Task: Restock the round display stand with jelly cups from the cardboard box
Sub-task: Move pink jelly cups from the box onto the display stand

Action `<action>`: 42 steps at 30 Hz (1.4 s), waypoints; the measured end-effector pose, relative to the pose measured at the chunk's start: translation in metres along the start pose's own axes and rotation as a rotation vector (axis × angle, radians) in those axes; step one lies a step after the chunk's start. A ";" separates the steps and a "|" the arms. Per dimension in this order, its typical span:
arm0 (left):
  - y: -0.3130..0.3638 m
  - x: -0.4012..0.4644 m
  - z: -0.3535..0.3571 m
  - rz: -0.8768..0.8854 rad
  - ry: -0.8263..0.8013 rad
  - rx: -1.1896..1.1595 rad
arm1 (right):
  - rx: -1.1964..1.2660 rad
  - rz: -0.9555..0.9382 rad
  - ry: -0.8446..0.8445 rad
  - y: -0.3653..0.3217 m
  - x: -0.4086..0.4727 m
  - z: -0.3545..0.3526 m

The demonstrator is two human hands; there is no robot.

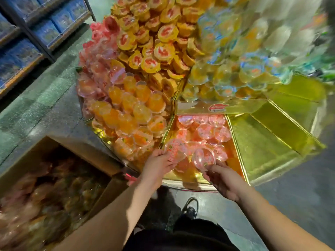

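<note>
The left hand (157,161) and right hand (222,175) each pinched a pink jelly cup (176,150) over the display stand's (239,142) pink compartment. Best set both flat into gaps nearer the stand's centre. The cardboard box (54,178) sat left of the stand.

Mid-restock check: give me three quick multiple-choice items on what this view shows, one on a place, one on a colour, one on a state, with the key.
1. Where is the cardboard box?
A. to the person's left, on the floor
B. on top of the display stand
C. to the right

2. What colour is the bare compartment to the right?
A. blue
B. gold
C. white

3. What is the left hand doing?
A. hanging idle
B. holding a pink jelly cup
C. reaching inside the box

Key: 1 A, it sits lower left beside the stand; 2 B, shiny gold lining; 3 B, fingers grip the cup's rim while the right hand holds another.
</note>
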State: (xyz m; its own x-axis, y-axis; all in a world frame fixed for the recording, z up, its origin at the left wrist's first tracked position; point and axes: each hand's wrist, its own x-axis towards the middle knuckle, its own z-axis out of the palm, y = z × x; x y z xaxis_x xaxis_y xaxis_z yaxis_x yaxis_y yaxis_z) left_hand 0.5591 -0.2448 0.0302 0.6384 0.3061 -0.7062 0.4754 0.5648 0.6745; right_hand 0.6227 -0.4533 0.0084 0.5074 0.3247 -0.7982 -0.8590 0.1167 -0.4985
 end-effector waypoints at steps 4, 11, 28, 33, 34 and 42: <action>0.001 0.036 0.038 0.005 0.082 0.023 | 0.129 -0.013 0.107 -0.016 0.023 -0.044; 0.006 0.090 0.069 -0.127 0.181 0.176 | 0.149 -0.004 0.144 -0.028 0.052 -0.085; -0.006 0.142 0.085 -0.022 0.270 0.542 | 0.396 -0.015 0.195 -0.017 0.091 -0.073; -0.011 0.147 0.081 -0.019 0.235 0.517 | 0.399 -0.025 0.254 -0.012 0.098 -0.072; -0.010 0.146 0.081 -0.014 0.224 0.492 | 0.356 -0.023 0.265 -0.013 0.097 -0.073; -0.007 0.134 0.076 -0.083 0.016 0.368 | 0.054 0.036 0.320 -0.019 0.088 -0.080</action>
State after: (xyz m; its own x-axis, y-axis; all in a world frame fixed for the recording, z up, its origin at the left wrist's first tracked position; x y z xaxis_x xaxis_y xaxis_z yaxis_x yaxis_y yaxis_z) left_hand 0.6876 -0.2663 -0.0533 0.5808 0.2844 -0.7628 0.7124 0.2759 0.6453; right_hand 0.6891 -0.5018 -0.0792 0.4650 0.0188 -0.8851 -0.8748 0.1633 -0.4562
